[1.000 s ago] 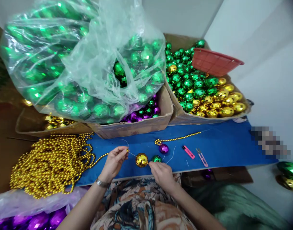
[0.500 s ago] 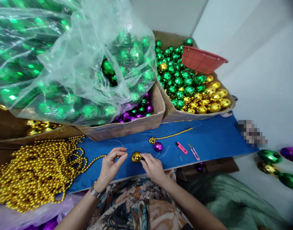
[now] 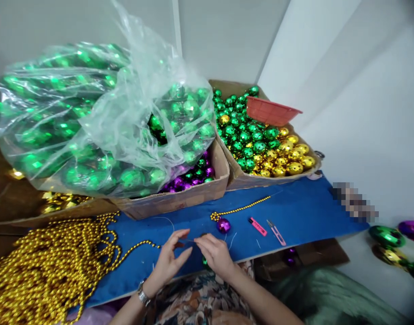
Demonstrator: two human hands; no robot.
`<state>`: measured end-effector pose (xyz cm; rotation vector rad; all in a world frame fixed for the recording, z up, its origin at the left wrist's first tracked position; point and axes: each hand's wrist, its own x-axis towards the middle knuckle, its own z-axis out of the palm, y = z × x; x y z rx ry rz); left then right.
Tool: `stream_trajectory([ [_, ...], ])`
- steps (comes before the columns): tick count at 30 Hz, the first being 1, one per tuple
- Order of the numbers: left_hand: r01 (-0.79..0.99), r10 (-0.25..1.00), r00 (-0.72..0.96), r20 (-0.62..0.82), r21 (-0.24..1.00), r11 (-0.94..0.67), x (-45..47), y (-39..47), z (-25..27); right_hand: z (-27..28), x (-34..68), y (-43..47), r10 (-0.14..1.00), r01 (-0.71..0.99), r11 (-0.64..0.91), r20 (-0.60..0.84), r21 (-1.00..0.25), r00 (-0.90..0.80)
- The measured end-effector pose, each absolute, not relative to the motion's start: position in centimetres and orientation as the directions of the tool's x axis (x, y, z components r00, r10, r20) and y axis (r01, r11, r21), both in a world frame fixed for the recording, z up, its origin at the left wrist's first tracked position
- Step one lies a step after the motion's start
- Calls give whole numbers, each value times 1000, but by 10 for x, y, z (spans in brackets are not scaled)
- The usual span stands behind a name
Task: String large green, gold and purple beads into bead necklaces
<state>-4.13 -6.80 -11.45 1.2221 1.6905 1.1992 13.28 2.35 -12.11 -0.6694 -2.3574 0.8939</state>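
My left hand point(image 3: 171, 256) has thumb and fingers spread apart. A strand of gold beads point(image 3: 142, 243) runs up to its back edge; whether the curled fingers touch it is hidden. Between the hands stretches a thin clear thread point(image 3: 190, 240). My right hand point(image 3: 215, 253) pinches at the thread with thumb and forefinger. Partly covered by that hand, a shiny green ball point(image 3: 204, 262) shows beneath it, and a small dark gold patch peeks above its fingers. Just beyond lies a purple faceted ball point(image 3: 223, 225) joined to a short gold bead string point(image 3: 244, 207).
A pink cutter point(image 3: 257, 226) and pink thread snips point(image 3: 276, 232) lie on the blue tabletop point(image 3: 305, 212). Piled gold beads point(image 3: 51, 262) cover the left. Behind stand cardboard boxes point(image 3: 180, 203) of shiny balls, a bulky plastic bag point(image 3: 102, 131) and a red basket point(image 3: 273, 112).
The gold ball that was at my right fingertips is no longer plainly visible. A green ball now shows under that hand. The camera view has tilted up, so the hands sit lower.
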Motion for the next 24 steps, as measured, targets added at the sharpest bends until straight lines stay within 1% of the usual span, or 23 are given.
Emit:
stream_trajectory([
  [2, 414, 985, -173, 3, 907, 70, -37, -70, -131, -121, 131, 23, 602, 250, 638, 268, -728, -752],
  [4, 514, 995, -85, 48, 858, 3, -32, -69, -146, -121, 129, 21, 609, 265, 644, 272, -718, -745],
  [6, 571, 996, -35, 80, 819, -46, -27, -64, -158, -120, 126, 19, 600, 281, 679, 291, -679, -745],
  [8, 595, 996, -13, 94, 801, -68, -22, -58, -167, -119, 124, 16, 578, 294, 700, 274, -651, -769],
  [10, 596, 995, -2, 100, 799, -79, -17, -52, -172, -115, 123, 13, 585, 312, 661, 208, -683, -784],
  [13, 584, 995, 20, 95, 807, -89, -15, -43, -174, -99, 126, 11, 652, 309, 499, 116, -810, -749],
  [16, 587, 998, -2, 67, 808, -53, -17, -36, -171, -66, 140, 16, 742, 218, 284, 70, -934, -667],
  [18, 593, 996, -58, 65, 805, -18, -19, -31, -166, -40, 155, 26, 803, 113, 158, 61, -981, -593],
  [19, 598, 993, -86, 77, 802, -10, -21, -28, -163, -27, 163, 32, 835, 42, 126, 83, -991, -544],
  [21, 613, 984, -130, 126, 790, -20, -23, -22, -156, -5, 178, 43, 875, -75, 109, 132, -991, -466],
  [24, 649, 964, -148, 222, 757, -75, -26, -10, -143, 20, 194, 55, 912, -175, 131, 188, -976, -364],
])
